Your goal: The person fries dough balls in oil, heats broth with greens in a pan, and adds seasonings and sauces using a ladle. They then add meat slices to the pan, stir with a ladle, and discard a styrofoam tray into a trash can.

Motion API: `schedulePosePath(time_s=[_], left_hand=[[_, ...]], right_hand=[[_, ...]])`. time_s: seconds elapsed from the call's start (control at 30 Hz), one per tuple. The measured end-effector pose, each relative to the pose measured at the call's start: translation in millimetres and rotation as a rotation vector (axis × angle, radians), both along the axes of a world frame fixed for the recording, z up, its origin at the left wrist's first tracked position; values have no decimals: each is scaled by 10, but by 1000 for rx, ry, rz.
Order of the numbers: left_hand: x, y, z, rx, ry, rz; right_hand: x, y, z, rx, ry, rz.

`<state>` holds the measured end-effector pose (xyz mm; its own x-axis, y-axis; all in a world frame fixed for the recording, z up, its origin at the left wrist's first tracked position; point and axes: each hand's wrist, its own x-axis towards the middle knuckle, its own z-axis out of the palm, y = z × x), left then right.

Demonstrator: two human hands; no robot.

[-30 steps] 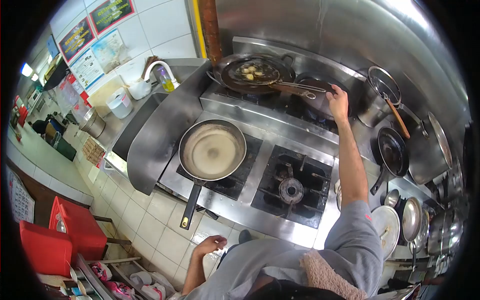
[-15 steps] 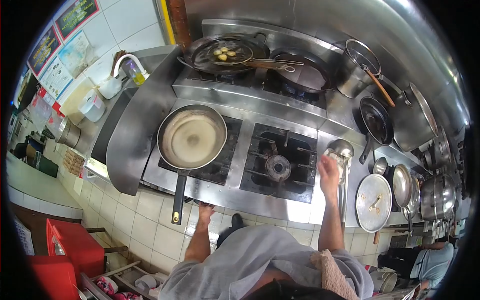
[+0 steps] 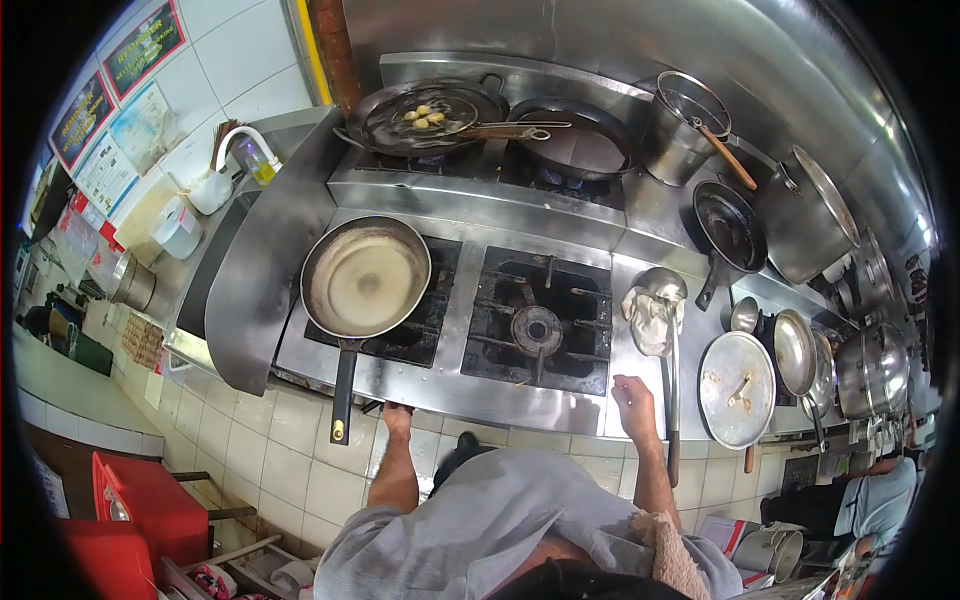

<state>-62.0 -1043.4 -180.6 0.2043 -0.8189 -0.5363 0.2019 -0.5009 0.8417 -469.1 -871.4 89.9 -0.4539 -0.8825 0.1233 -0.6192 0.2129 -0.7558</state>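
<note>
My left hand (image 3: 398, 418) is at the stove's front edge, right of the pan handle, its fingers hidden under the edge. My right hand (image 3: 634, 402) hovers over the front edge near the ladle (image 3: 673, 380), fingers curled, with nothing visible in it. A light-coated frying pan (image 3: 368, 280) sits on the front left burner, handle toward me. The front right burner (image 3: 536, 330) bears no pan. At the back left, a dark wok (image 3: 380, 125) holds pale pieces in oil under a strainer; a wide dark pan (image 3: 590, 148) stands beside it over a blue flame.
A cloth (image 3: 648, 325) lies under the ladle's bowl. Further right are a round lid (image 3: 737, 400), a small black pan (image 3: 728, 228) and pots (image 3: 808, 220). A sink tap (image 3: 245, 140) is at the left. Another person (image 3: 870, 505) stands at the far right.
My right hand has come from the strainer handle at the back to the front edge. My left hand has moved up to the stove's front edge. The view has shifted.
</note>
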Motion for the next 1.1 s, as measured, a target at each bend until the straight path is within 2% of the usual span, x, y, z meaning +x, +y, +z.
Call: schedulePosePath(time_s=[0.17, 0.27, 0.4, 0.47, 0.7, 0.9, 1.03, 1.1], left_hand=[[68, -55, -189, -74, 45, -4], [3, -29, -13, -60, 64, 34], [41, -40, -57, -42, 30, 12], [86, -51, -96, -56, 25, -82], [110, -82, -215, -39, 81, -34], [28, -33, 2, 3, 47, -71], [50, -46, -54, 23, -128, -131], [-10, 17, -34, -48, -102, 17]], right_hand=[[-117, 164, -146, 15, -14, -57], [-203, 283, -253, 5, -12, -102], [-254, 432, -269, -9, -3, -162], [-320, 517, -330, 3, 14, -183], [-298, 630, -418, 9, -38, -200], [-317, 730, -413, 4, -28, -191], [-316, 835, -418, -18, -64, -218], [-305, 916, -430, -33, -76, -242]])
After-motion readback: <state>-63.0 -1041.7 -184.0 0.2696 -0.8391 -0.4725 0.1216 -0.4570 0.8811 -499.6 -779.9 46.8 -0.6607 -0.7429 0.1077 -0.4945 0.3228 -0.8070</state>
